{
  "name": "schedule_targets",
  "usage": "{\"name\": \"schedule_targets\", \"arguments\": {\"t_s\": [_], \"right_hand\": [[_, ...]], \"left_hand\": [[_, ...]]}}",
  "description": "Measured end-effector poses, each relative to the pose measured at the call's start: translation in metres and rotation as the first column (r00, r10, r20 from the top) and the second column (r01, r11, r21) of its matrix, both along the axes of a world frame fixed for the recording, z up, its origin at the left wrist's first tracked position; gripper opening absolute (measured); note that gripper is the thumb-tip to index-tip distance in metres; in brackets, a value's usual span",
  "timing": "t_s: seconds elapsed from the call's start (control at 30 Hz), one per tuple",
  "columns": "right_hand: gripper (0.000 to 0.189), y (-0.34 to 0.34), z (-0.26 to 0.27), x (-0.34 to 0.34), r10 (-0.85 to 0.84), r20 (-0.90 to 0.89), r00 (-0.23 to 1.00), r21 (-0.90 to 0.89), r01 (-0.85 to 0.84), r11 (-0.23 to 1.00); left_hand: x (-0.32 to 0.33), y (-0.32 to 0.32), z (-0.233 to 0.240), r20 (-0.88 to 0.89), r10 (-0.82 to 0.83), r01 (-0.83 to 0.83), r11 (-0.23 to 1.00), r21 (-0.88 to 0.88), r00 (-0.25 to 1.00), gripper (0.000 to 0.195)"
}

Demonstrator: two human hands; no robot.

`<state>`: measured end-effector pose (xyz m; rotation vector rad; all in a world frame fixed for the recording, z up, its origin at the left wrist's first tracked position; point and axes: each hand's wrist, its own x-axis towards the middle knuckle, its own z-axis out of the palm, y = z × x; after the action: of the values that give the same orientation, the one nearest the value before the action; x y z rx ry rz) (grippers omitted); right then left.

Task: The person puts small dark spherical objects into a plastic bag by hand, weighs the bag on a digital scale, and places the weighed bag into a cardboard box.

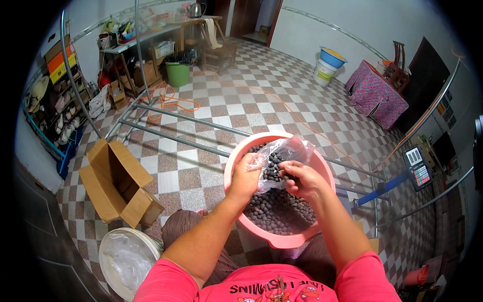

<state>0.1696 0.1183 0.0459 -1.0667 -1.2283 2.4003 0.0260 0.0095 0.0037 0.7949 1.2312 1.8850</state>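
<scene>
In front of me stands a pink plastic basin (277, 241), partly filled with small round dark nuts or seeds (273, 213). My left hand (245, 175) grips the side of a clear plastic bag (298, 145) above the basin. Several of the dark balls lie inside the bag. At the bag's mouth is my right hand (300, 179), its thumb and fingers pinched together near the balls. Whether a ball sits between those fingertips is hard to make out.
An open cardboard box (117, 185) stands at left, above a white bucket (128, 260) holding clear plastic bags. Metal tubes (177, 139) of a frame cross the floor behind the basin. A digital scale display (417, 168) on a blue post stands at right. An orange cord (286, 105) trails across the tiles.
</scene>
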Motion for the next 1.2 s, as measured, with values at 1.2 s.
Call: {"name": "schedule_targets", "arguments": {"t_s": [1.2], "right_hand": [[0.028,-0.066,-0.045,0.041,-0.130,0.728,0.674,0.677,-0.736,-0.025]], "left_hand": [[-0.001,0.002,0.000,0.076,0.037,-0.042,0.997,0.069,0.996,0.011]]}}
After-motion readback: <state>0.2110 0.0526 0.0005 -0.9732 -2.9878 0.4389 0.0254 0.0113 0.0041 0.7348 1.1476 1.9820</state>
